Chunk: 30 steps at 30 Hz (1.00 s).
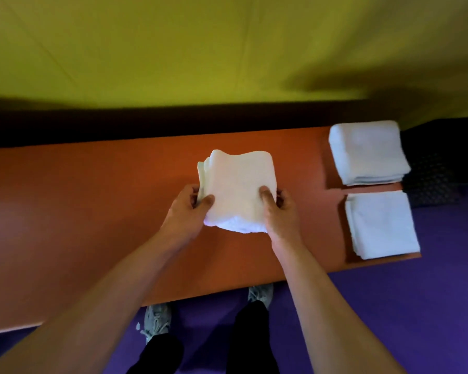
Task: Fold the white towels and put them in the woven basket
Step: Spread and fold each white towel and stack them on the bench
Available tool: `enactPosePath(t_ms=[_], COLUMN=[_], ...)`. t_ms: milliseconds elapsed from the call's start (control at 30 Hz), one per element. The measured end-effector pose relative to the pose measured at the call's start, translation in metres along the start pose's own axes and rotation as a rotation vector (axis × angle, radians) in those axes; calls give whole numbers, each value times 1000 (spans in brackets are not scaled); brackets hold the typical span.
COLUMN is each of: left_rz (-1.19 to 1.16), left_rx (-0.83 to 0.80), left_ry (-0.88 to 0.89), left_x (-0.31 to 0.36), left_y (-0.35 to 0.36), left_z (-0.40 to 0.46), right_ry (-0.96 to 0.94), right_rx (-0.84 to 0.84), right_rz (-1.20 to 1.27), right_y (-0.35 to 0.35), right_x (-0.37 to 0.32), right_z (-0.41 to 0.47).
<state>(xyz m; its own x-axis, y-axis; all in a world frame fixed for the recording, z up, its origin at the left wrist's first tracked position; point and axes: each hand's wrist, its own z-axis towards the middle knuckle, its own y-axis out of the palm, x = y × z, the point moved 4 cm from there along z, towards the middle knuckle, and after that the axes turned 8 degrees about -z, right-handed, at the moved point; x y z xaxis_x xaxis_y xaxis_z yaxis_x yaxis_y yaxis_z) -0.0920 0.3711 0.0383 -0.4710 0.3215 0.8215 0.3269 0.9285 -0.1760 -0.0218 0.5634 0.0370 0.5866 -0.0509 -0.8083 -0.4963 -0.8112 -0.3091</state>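
No readable text anywhere. No labels, brands or numbers to make out. No signs either.

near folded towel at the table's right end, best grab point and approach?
Probably the near folded towel by its left edge, coming from the left over bare table. It lies flat and square, and its right edge sits at the table's end, so fingers can slide under the left edge.

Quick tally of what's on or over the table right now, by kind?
Folded white towel held in both hands: 1
Folded white towel piles resting on the table's right end: 2
Orange table: 1
Woven basket: 0 in view
Total: 4
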Motion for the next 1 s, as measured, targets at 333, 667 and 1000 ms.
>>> enactPosePath(t_ms=[333,667,1000], left_rz=[68,275,943], left_rx=[-205,-559,-446], left_ry=[13,221,681], left_x=[37,77,66], left_y=[187,353,413], left_z=[-3,-2,18], right_ry=[95,254,472], right_rx=[140,459,536], right_rz=[-38,177,-168], right_y=[-186,-320,-322], right_x=[19,100,156], right_z=[58,49,44])
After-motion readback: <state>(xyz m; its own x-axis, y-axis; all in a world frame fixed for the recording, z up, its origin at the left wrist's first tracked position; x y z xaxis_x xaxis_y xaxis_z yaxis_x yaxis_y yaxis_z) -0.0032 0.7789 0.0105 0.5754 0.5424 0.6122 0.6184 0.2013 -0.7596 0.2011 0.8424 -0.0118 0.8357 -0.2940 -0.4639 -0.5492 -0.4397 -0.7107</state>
